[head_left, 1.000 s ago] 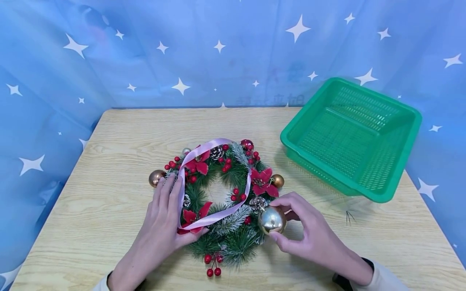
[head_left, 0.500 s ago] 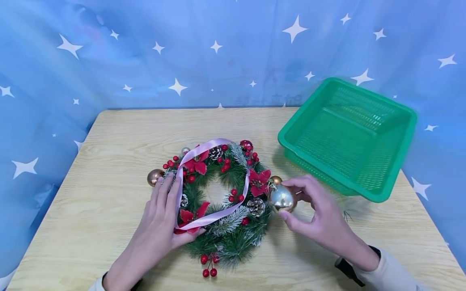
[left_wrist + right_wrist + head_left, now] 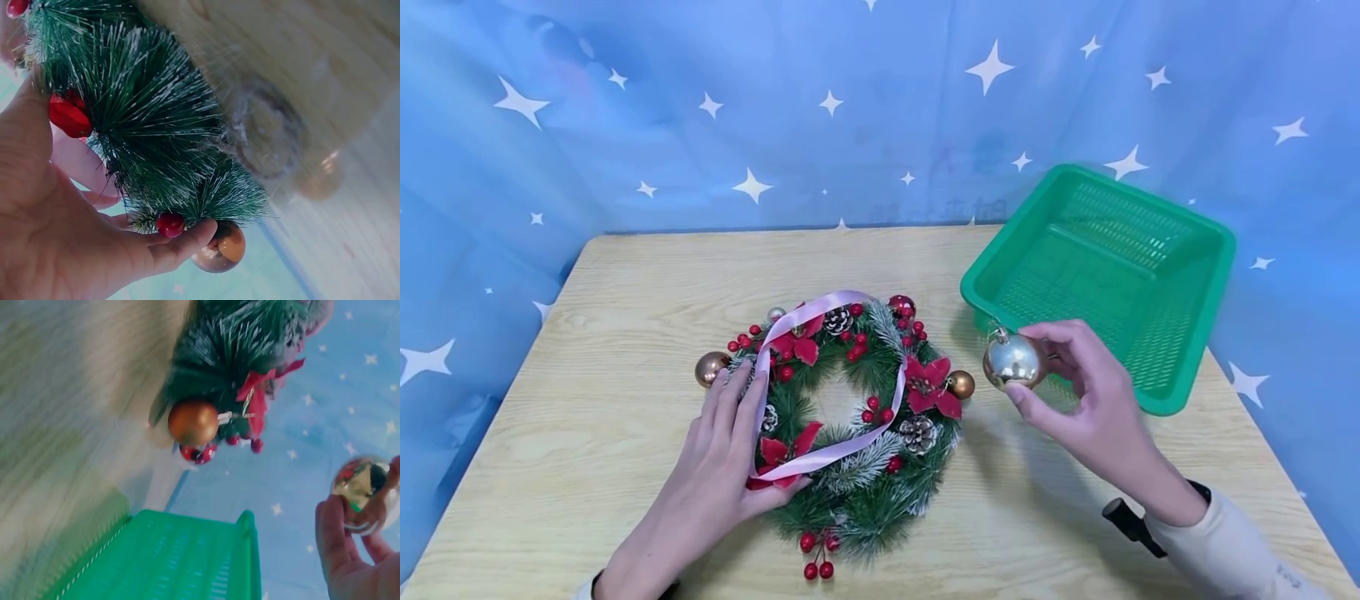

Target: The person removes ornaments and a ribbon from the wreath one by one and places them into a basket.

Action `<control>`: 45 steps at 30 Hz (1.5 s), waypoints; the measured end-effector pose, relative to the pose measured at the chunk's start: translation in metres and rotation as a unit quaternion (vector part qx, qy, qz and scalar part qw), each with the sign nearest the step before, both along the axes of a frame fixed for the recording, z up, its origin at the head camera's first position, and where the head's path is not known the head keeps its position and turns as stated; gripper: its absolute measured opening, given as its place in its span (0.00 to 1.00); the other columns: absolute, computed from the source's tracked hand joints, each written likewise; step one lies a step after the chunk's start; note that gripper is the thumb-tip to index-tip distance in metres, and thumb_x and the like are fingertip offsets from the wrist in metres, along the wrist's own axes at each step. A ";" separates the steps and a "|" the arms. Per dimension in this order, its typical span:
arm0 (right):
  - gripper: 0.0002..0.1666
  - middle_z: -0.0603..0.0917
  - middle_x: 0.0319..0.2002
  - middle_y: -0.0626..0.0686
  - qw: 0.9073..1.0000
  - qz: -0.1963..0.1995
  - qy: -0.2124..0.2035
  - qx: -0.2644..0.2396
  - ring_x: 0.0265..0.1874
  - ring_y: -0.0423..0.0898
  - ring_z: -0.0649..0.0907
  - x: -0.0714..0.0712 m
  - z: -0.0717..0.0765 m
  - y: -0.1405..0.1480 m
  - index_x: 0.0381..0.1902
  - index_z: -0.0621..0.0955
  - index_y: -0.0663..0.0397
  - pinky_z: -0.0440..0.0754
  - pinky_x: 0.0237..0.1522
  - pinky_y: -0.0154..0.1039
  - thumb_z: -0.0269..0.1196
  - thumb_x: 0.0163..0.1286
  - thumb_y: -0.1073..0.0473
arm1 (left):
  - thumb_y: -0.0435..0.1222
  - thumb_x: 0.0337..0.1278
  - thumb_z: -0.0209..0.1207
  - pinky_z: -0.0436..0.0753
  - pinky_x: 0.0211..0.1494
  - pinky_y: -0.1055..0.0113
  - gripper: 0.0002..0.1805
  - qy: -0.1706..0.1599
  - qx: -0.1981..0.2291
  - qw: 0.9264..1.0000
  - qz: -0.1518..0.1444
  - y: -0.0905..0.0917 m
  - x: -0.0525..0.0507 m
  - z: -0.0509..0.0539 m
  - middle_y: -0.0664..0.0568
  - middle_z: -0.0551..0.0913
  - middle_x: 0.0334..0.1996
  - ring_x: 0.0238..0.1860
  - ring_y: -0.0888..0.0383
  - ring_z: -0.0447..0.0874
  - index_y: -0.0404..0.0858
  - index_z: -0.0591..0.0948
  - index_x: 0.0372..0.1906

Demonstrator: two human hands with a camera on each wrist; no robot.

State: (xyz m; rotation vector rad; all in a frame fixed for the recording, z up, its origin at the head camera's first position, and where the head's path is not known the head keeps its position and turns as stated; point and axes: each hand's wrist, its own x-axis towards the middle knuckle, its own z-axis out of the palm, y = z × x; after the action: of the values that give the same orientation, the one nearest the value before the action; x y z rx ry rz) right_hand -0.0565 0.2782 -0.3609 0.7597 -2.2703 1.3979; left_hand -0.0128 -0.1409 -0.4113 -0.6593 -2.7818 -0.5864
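- Left hand (image 3: 711, 471): grip wide, fingers resting on the wreath's left side.
- Wreath (image 3: 868, 512): lies on the counter (image 3: 647, 325), pink ribbon (image 3: 838, 450) looped over it.
- Right hand (image 3: 1097, 408): grip pinching a gold ball (image 3: 1011, 360), raised, right of the wreath, apart from it.
- Green basket (image 3: 1120, 215): far right, beyond the ball.
- Starry blue curtain (image 3: 790, 125): farthest.

Fingers (image 3: 180, 250) on wreath (image 3: 150, 103), copper bauble (image 3: 224, 251)

Left hand (image 3: 711, 462) hides part of wreath (image 3: 868, 475); right wrist view: basket (image 3: 169, 556) cut off at bottom, tabletop (image 3: 56, 419) blurred; faint backdrop lettering (image 3: 955, 209) unreadable
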 end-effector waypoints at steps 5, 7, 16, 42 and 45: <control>0.38 0.82 0.56 0.56 0.999 -0.017 -0.028 0.012 0.48 0.45 0.87 -0.006 0.004 0.009 0.65 0.80 0.68 0.86 0.51 0.30 0.74 0.55 0.81 | 0.58 0.42 0.85 0.72 0.64 0.22 0.78 -0.003 0.002 1.000 -0.003 -0.001 0.002 0.000 0.31 0.53 0.85 0.82 0.27 0.51 0.31 0.50 0.88; 0.38 0.82 0.57 0.55 0.999 -0.028 -0.036 0.021 0.48 0.44 0.87 -0.010 0.005 0.015 0.66 0.79 0.68 0.86 0.51 0.30 0.74 0.57 0.81 | 0.57 0.42 0.85 0.74 0.62 0.23 0.77 -0.005 0.005 1.000 -0.004 -0.002 0.003 0.000 0.32 0.52 0.85 0.82 0.27 0.52 0.31 0.50 0.88; 0.35 0.81 0.60 0.52 0.996 -0.076 -0.024 0.039 0.48 0.41 0.86 -0.030 0.016 0.046 0.68 0.78 0.70 0.82 0.52 0.25 0.71 0.63 0.81 | 0.57 0.43 0.85 0.73 0.63 0.22 0.77 -0.014 0.007 1.000 -0.006 0.000 0.001 0.000 0.33 0.51 0.85 0.82 0.28 0.50 0.32 0.49 0.89; 0.28 0.76 0.60 0.46 0.984 -0.115 -0.108 0.083 0.52 0.35 0.84 -0.076 0.013 0.076 0.70 0.74 0.66 0.78 0.52 0.20 0.69 0.77 0.67 | 0.54 0.43 0.86 0.71 0.64 0.22 0.79 -0.032 0.004 0.999 0.004 -0.001 0.004 0.002 0.35 0.47 0.87 0.84 0.29 0.47 0.33 0.46 0.90; 0.28 0.74 0.61 0.47 0.983 -0.113 -0.113 0.091 0.51 0.35 0.83 -0.081 0.012 0.079 0.72 0.73 0.66 0.78 0.52 0.20 0.67 0.79 0.65 | 0.53 0.43 0.86 0.70 0.65 0.21 0.78 -0.039 0.008 0.999 0.004 0.000 0.004 0.002 0.36 0.47 0.87 0.84 0.30 0.46 0.34 0.45 0.90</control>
State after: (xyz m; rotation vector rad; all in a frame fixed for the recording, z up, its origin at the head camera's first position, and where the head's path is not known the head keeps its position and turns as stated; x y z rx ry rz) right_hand -0.1371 0.3569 -0.3487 0.3923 -2.5918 1.2367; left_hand -0.0091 -0.1410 -0.4094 -0.6356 -2.8471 -0.6457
